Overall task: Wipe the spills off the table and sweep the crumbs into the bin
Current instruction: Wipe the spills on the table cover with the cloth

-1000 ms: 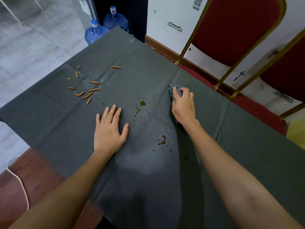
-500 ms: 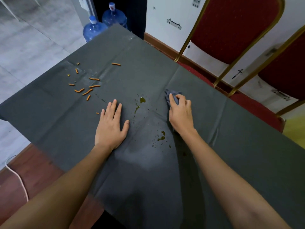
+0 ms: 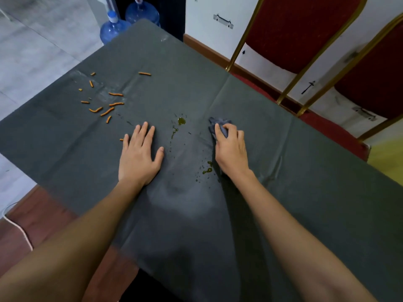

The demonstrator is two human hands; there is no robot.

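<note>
Head view: grey-clothed surface. Left hand flat on it, fingers straight and spread, holding nothing. Right hand, fingers curled round a bunched blue-grey cloth. Two greenish spills between the hands. Orange crumbs scattered far left. Water bottles, red chairs beyond.

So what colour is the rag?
Bluish grey, a shade bluer than the tablecloth. The rag shows in the head view, bunched under the right hand.

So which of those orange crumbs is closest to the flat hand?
The lone crumb right beside the left hand's little finger; the other crumbs lie scattered farther away, beyond the fingertips.
</note>
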